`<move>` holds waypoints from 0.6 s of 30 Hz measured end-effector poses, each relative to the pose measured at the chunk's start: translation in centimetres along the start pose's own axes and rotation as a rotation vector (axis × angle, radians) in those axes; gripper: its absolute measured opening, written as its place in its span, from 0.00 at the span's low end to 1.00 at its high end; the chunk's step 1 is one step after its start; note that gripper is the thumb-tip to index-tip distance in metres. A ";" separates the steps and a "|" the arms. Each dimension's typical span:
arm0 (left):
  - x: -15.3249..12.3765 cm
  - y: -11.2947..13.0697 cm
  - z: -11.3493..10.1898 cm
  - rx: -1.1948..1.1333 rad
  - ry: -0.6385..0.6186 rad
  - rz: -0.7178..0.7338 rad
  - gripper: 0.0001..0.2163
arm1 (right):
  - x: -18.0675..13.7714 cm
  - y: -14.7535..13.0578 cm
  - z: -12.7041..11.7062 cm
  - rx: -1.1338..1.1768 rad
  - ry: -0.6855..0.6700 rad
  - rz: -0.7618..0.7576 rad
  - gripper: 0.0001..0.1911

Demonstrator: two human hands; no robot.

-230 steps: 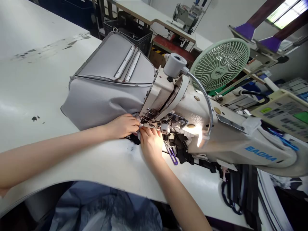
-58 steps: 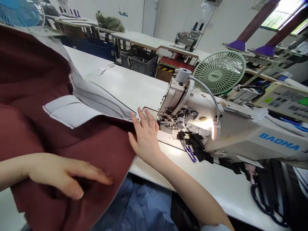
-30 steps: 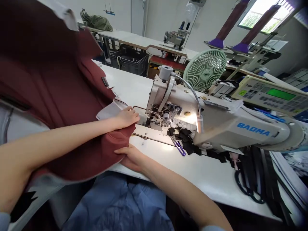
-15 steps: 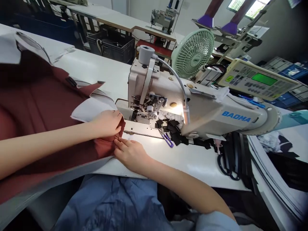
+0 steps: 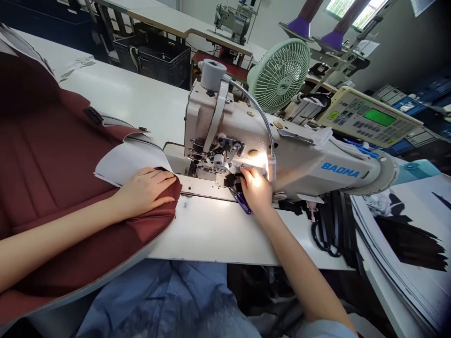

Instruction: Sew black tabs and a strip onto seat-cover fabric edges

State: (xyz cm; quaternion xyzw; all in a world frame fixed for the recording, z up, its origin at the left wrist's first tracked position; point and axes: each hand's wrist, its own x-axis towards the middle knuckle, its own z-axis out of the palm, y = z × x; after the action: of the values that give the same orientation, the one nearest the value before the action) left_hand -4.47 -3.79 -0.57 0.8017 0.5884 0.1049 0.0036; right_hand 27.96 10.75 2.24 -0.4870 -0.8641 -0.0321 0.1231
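Left hand (image 5: 148, 190) lies flat and open, pinning the maroon cover (image 5: 63, 188) beside the sewing machine (image 5: 246, 145), while right hand (image 5: 256, 188) reaches under its arm, grip hidden.

Half a second earlier the right hand (image 5: 256, 190) lies at the edge of the maroon cover (image 5: 70, 188), just below the left hand; it now sits under the arm of the sewing machine (image 5: 246, 145), beside the purple snips (image 5: 242, 202), fingers apparently on a pale strip there. The left hand (image 5: 146, 190), then bunched on the corner, now rests flat.
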 end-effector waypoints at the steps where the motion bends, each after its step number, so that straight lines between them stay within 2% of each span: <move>1: 0.0 0.0 -0.1 -0.004 -0.012 0.005 0.23 | 0.4 0.4 0.3 -0.019 -0.009 0.005 0.16; 4: 0.0 0.1 -0.4 0.001 -0.006 0.005 0.21 | 0.3 0.6 0.6 0.041 0.039 -0.038 0.12; 7: 0.0 0.1 -0.6 -0.007 0.013 0.020 0.22 | -1.5 -0.8 0.0 0.282 0.117 -0.107 0.12; 10: 0.2 0.0 -0.7 -0.046 0.010 0.015 0.24 | -3.0 -3.9 -0.3 0.611 -0.004 -0.117 0.09; 12: 0.3 0.0 -0.8 -0.064 -0.004 -0.001 0.24 | -3.1 -6.7 -0.1 0.726 -0.120 -0.181 0.08; 14: 0.4 0.0 -1.0 -0.077 -0.013 -0.007 0.24 | -2.2 -9.5 0.7 0.677 -0.138 -0.328 0.10; 18: 0.4 0.3 -1.3 -0.118 -0.016 -0.023 0.24 | 0.2 -12.6 3.0 0.323 -0.094 -0.652 0.12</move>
State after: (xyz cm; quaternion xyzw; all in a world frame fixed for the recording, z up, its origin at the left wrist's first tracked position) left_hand -4.33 -3.62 0.86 0.7942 0.5902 0.1328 0.0568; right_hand 16.59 4.82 0.18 -0.1611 -0.9726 0.0898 0.1417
